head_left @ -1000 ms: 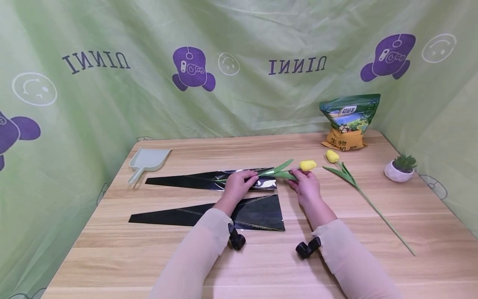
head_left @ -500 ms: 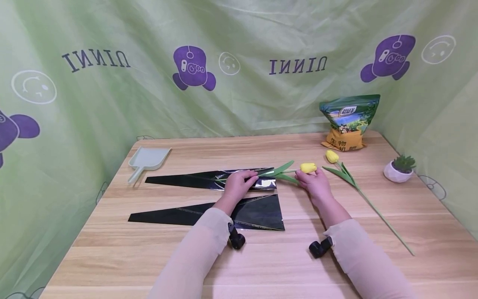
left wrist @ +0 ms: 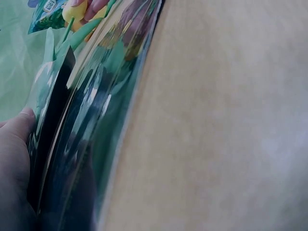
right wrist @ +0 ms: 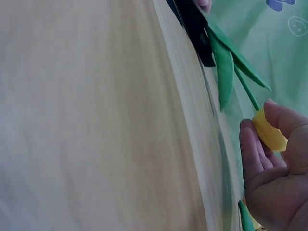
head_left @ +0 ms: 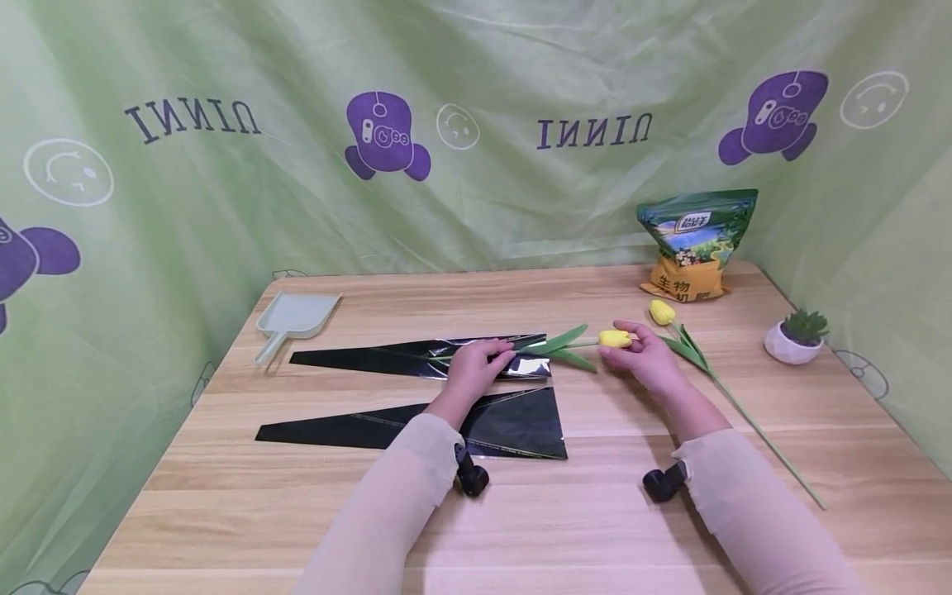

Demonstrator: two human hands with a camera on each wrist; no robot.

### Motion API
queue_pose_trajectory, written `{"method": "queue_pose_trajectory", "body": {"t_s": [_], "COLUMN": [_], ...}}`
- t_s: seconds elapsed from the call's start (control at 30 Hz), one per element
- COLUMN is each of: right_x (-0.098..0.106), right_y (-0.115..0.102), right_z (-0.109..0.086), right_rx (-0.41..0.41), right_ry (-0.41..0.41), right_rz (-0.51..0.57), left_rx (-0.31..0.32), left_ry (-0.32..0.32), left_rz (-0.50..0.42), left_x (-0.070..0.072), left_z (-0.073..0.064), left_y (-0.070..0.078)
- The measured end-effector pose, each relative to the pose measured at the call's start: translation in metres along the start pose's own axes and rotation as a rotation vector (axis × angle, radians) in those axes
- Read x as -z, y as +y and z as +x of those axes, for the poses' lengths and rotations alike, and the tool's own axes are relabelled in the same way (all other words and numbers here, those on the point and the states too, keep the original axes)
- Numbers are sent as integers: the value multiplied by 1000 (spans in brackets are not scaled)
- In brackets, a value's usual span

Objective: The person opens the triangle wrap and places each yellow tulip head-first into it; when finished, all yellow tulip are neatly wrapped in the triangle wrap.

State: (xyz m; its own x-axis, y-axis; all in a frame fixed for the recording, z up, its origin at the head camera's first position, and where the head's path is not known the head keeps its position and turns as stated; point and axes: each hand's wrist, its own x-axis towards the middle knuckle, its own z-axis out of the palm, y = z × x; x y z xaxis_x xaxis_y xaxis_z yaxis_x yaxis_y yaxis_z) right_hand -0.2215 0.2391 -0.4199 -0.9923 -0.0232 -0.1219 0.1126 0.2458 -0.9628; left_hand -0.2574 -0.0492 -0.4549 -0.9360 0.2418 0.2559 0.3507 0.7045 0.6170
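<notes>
Twelve o'clock being away from the person, the far wrapper [head_left: 372, 358], black and glossy, lies on the surface [head_left: 260, 512] with its narrow end toward nine. The left hand [head_left: 470, 370] grips it near its wide end; that hand hides the middle of the held tulip [head_left: 561, 340], whose stem shows again on the nine o'clock side. Glare makes it hard to tell whether the stem runs under the film or over it. The left wrist view cuts this hand off at its nine o'clock edge, leaving mainly the thumb to see.

The right hand [head_left: 645, 357] pinches the yellow bloom [head_left: 614, 339], which points toward three, just beyond the wrapper's mouth; its fingers partly cover the petals in the right wrist view.

At six from the far wrapper lies the near wrapper [head_left: 521, 421], partly hidden by the left forearm. The second tulip [head_left: 695, 357] slants toward five beside the right hand. Farther out sit a dustpan [head_left: 297, 316] at ten, a bag [head_left: 695, 248] at one, its smaller print unreadable, and a potted succulent [head_left: 794, 340] at two.
</notes>
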Motion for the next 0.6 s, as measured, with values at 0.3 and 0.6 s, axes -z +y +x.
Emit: {"method": "queue_pose_trajectory", "body": {"t_s": [0.3,0.6], "right_x": [14,25], "right_y": [0,1], "right_z": [3,15], "right_rx": [25,16], "right_ry": [-91,-136], "right_rz": [-119,-136], "left_rx": [-11,-25], "left_ry": [-7,-16], "left_rz": [18,31], "left_x": [1,2], "left_z": [0,0], "left_y": [1,3]}}
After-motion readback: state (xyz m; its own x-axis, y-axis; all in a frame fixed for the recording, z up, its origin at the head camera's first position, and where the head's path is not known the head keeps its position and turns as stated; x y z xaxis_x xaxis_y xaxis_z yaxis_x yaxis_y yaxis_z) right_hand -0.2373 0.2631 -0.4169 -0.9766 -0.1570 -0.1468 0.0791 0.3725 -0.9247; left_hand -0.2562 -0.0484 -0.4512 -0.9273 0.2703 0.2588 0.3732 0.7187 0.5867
